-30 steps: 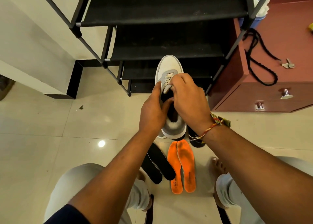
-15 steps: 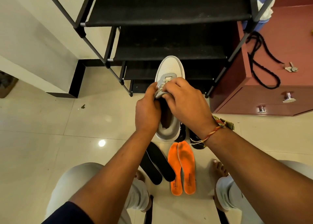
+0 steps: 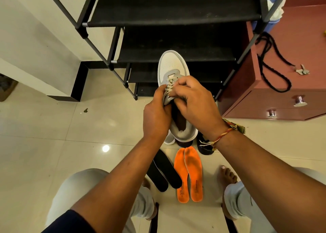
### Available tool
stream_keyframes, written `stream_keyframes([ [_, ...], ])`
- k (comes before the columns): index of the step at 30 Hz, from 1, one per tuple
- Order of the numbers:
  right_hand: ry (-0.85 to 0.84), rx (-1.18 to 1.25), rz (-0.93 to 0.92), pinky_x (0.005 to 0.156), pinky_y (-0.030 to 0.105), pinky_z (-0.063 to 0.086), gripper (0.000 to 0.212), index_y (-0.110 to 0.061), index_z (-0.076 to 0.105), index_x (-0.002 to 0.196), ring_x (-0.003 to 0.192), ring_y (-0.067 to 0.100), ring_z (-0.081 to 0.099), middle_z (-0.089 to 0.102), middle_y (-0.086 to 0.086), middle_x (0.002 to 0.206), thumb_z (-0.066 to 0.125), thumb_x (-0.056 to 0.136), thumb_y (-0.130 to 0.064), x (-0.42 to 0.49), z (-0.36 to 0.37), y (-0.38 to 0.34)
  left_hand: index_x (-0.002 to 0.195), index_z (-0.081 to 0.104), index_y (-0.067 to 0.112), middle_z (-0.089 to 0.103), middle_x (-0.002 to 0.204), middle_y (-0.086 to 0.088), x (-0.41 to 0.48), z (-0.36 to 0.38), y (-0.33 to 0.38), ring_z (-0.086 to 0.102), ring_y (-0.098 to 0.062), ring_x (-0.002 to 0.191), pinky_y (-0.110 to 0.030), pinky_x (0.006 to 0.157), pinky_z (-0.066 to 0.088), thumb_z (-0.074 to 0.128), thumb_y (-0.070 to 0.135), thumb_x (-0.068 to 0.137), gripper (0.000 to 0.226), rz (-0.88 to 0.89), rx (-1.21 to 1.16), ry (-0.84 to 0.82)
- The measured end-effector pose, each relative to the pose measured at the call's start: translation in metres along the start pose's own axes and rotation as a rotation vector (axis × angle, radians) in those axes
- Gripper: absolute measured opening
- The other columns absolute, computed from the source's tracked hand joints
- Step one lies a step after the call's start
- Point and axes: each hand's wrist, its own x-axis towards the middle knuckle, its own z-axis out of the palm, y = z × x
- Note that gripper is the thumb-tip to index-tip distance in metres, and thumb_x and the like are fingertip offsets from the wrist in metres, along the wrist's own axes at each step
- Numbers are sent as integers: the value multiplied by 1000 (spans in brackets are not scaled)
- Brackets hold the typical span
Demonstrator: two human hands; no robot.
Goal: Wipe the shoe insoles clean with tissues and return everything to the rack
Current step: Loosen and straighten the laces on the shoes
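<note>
I hold a white and grey sneaker in the air, toe pointing at the black shoe rack. My left hand grips its left side at the laces. My right hand is curled over the tongue, fingers reaching into the opening. On the floor below lie two orange insoles and two black insoles, side by side. Another white shoe and a dark shoe stand under my hands, mostly hidden.
A red-brown drawer cabinet stands right of the rack, with a black cord and keys on top. White tissue shows in a blue container behind the rack post. My knees and bare foot frame the insoles.
The sneaker has tipped a little further from me, toward the rack. My right hand's fingers have worked deeper under the tongue, and my left hand has slid up to the laces.
</note>
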Motion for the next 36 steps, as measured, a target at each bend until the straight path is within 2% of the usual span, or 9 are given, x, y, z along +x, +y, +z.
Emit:
stream_keyframes([
  [2,-50,134,83,100,33,52,24,-22,68,109,118,15,55,53,-5,122,75,86,-24,4,-2,0,144,46,23,70,109,2,1,-2,-3,58,2,78,-2,69,44,51,17,102,42,5,2,62],
  [4,-117,267,232,95,29,54,48,-24,61,114,113,12,57,50,-6,124,85,74,-32,9,-6,2,142,46,22,69,111,3,3,-4,-6,60,-2,85,-8,73,48,50,18,103,40,-4,-12,101],
  [6,-163,324,352,89,29,57,58,-25,59,111,106,8,60,53,-7,119,90,64,-38,13,-10,6,140,47,21,67,112,6,6,-6,-7,59,-1,87,-8,74,49,51,17,102,38,-7,-19,122],
  [10,-259,375,385,85,28,59,38,-27,69,95,93,3,66,67,-11,100,90,65,-33,15,-18,16,137,48,20,67,119,5,9,-7,-9,57,1,91,2,71,42,52,13,102,37,-31,-40,165],
  [14,-288,412,384,82,23,58,36,-25,71,107,82,0,68,70,-10,97,86,74,-25,17,-21,19,141,44,21,66,126,2,10,-8,-9,57,2,96,4,73,40,52,13,101,42,-9,-34,165],
  [19,-295,461,384,77,25,57,22,-22,74,98,73,3,66,70,-12,84,84,78,-22,18,-20,20,144,40,20,64,118,9,9,-7,-8,55,13,76,4,67,41,54,13,100,47,19,-27,140],
  [25,-311,369,363,87,29,56,7,-21,75,91,85,5,66,71,-9,87,77,85,-20,18,-21,22,148,36,20,62,110,12,8,-6,-8,52,15,73,4,65,40,54,11,100,52,26,1,122],
  [30,-390,328,328,88,30,55,4,-23,70,91,89,5,64,69,-10,90,67,93,-21,19,-26,17,153,29,20,69,122,-3,9,-6,-9,58,-3,82,-4,64,39,54,17,100,59,20,90,111],
  [36,-513,679,405,99,42,53,8,-9,68,97,91,17,61,67,6,94,61,97,-12,19,-36,22,160,14,22,71,100,-6,6,-9,-6,60,-14,73,-30,67,54,52,26,101,70,-14,216,68],
])
